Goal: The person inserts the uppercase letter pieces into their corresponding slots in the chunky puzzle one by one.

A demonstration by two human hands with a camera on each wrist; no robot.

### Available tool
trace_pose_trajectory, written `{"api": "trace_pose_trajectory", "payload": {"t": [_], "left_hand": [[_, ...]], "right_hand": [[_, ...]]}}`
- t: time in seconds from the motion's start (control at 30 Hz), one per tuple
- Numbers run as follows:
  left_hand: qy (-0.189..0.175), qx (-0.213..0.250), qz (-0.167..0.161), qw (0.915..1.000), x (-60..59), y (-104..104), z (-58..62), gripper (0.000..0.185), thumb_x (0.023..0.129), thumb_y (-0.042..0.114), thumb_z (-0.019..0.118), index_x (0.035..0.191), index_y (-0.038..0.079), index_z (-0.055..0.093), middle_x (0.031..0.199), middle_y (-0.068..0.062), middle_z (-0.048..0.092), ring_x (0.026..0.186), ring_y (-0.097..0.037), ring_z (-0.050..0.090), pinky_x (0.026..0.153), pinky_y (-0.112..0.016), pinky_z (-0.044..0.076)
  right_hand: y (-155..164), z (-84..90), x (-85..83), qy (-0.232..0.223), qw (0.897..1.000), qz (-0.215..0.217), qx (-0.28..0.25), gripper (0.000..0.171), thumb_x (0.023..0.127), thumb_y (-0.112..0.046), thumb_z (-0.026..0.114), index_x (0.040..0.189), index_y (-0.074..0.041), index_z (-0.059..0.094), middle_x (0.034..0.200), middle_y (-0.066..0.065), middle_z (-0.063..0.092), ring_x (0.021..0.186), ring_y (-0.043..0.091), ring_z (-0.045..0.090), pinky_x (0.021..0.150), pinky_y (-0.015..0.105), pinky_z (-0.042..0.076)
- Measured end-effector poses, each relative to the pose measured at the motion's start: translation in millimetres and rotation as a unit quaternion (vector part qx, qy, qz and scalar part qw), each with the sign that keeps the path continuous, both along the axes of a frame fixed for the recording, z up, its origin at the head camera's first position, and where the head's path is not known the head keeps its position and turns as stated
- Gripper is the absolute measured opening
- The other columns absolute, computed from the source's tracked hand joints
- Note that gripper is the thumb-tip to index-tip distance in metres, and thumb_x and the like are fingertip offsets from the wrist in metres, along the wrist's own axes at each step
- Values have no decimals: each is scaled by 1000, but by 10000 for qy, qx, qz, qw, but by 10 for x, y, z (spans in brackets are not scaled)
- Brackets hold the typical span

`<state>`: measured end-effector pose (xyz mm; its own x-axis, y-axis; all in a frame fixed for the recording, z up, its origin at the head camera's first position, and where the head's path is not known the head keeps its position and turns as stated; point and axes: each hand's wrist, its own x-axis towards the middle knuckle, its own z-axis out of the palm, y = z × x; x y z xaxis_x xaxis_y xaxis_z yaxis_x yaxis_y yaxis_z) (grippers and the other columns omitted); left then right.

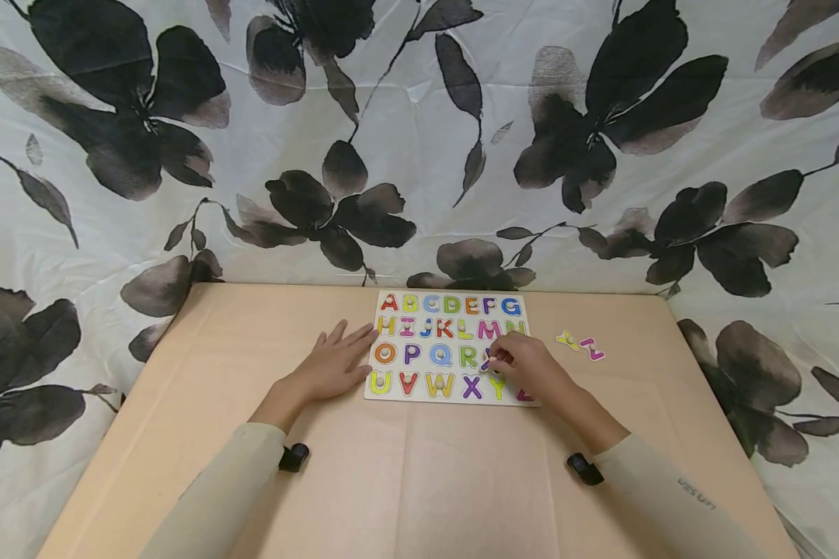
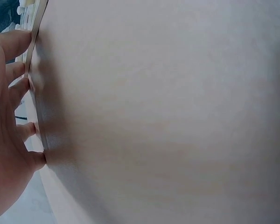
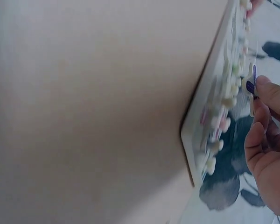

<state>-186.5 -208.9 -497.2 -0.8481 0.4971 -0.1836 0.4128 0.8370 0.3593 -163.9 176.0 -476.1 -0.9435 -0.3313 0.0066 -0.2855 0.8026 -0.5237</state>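
Observation:
A white alphabet puzzle board [image 1: 454,296] lies flat near the table's far edge, filled with coloured letters A to Z. My left hand [image 1: 337,362] rests flat with straight fingers against the board's left edge [image 2: 33,46]. My right hand [image 1: 524,362] hovers over the board's right side and pinches a small purple letter piece [image 1: 488,363] by its peg [image 3: 248,85]. Which letter it is I cannot tell. The hand hides part of the board's third and fourth rows. The right wrist view shows the board [image 3: 200,135] edge-on with several pale pegs.
Two loose letter pieces, a yellow one [image 1: 568,339] and a pink one [image 1: 591,348], lie on the tan table [image 1: 419,481] right of the board. A white cloth with dark flowers [image 1: 419,140] hangs behind and around the table.

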Motion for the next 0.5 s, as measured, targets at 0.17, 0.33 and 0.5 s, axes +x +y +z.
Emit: {"api": "trace_pose_trajectory", "payload": {"t": [0.17,0.33,0.5], "left_hand": [[-40,5,-6,10000,-2,6,14,69,104,42,54,165,22,29,172,1,24,159,-47,10,122,-74,11],[-49,-26,35,10000,-6,-2,15,69,104,43,54,165,22,29,173,1,24,159,-46,9,122,-73,10],[-32,-26,34,10000,-2,-5,0,69,103,43,54,165,22,29,173,2,24,159,-46,9,122,-73,11]], "right_hand": [[-109,-62,59,198,9990,401,84,15,87,-16,84,92,-12,70,81,-6,60,77,9,54,69,22,51],[-199,-109,90,109,9972,723,178,14,89,-17,82,87,-14,68,76,-7,54,73,8,49,65,22,43],[-267,-132,119,145,9952,933,253,15,89,-15,81,84,-14,67,74,-8,52,71,7,47,65,21,42]]}}
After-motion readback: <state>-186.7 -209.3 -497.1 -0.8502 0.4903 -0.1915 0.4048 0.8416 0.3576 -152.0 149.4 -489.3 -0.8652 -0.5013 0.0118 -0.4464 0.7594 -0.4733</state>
